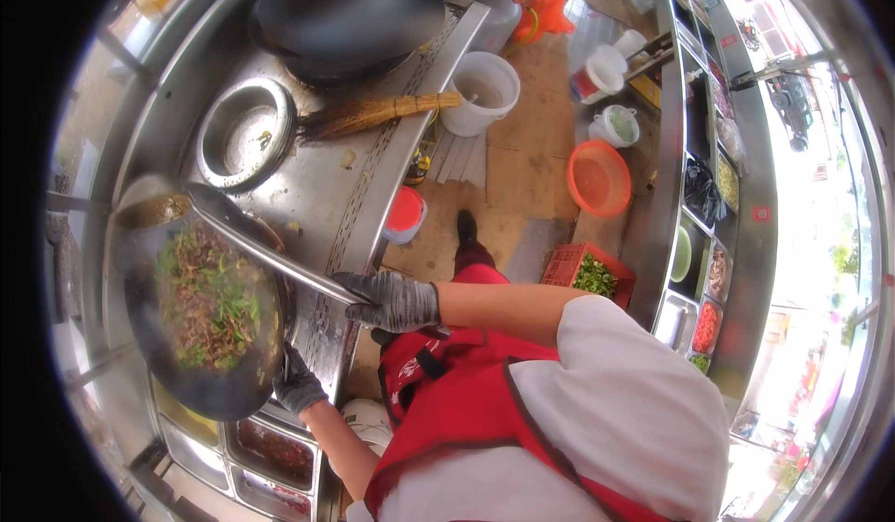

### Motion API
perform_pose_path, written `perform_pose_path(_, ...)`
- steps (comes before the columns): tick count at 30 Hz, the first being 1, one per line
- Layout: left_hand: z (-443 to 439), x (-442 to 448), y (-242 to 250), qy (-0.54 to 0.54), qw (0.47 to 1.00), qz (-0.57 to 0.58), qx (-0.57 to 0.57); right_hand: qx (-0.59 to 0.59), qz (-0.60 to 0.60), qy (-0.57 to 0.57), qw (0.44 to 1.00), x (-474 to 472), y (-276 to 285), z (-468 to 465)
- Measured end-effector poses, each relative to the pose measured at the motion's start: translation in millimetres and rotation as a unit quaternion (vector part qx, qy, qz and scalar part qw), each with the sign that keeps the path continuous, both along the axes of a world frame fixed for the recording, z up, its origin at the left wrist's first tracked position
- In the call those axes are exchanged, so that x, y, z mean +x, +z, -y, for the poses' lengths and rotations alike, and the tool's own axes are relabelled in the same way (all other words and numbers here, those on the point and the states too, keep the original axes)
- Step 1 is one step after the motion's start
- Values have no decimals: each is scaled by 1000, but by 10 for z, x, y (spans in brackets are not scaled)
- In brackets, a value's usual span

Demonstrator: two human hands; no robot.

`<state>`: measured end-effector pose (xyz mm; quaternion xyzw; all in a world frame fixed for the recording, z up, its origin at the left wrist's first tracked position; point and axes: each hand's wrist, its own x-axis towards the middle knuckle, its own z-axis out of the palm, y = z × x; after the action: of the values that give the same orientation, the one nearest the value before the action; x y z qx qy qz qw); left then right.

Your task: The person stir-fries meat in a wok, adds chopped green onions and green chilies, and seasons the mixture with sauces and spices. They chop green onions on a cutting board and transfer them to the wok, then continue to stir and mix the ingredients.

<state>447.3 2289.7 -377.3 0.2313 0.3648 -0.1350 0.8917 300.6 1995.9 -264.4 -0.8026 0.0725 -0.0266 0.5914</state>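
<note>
My left hand [300, 381], in a grey knit glove, grips the near edge of a dark wok [210, 406]; the exact grip is partly hidden. In the wok lies a stir-fry of brown pieces and green leaves [210, 298], blurred by what looks like steam. My right hand [391, 301], also gloved, is closed around the long handle of a metal ladle [273, 260]. The ladle's bowl [150, 204] is over the wok's far end and holds some brownish food.
A second wok [349, 15] and a round metal vessel [245, 134] occupy the steel stove top. A bamboo wok brush [381, 113] reaches over its edge toward a white bucket [481, 95]. Below are steel food pans [273, 452]. An orange basin [599, 178] and red crate [559, 267] stand on the floor.
</note>
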Motion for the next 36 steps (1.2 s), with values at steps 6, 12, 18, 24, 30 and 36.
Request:
perform_pose_path(6,180,-18,-27,96,974,12,207,96,-52,98,989,291,381,1245)
perform_pose_path(12,1263,-881,134,142,971,-61,184,403,-148,245,870,565,690,2010)
perform_pose_path(18,1439,-1770,-349,43,982,-105,149,411,-146,257,863,673,1408,3323)
perform_pose_path(24,1042,-2604,-279,140,974,-122,132,301,-83,-83,946,613,1413,4900)
perform_pose_path(30,1033,-3050,-218,207,959,-134,138,72,-67,-304,948,1274,1023,6589)
perform_pose_path(36,1160,-3110,-231,246,954,-121,119,-168,-154,-257,939,1780,572,7392)
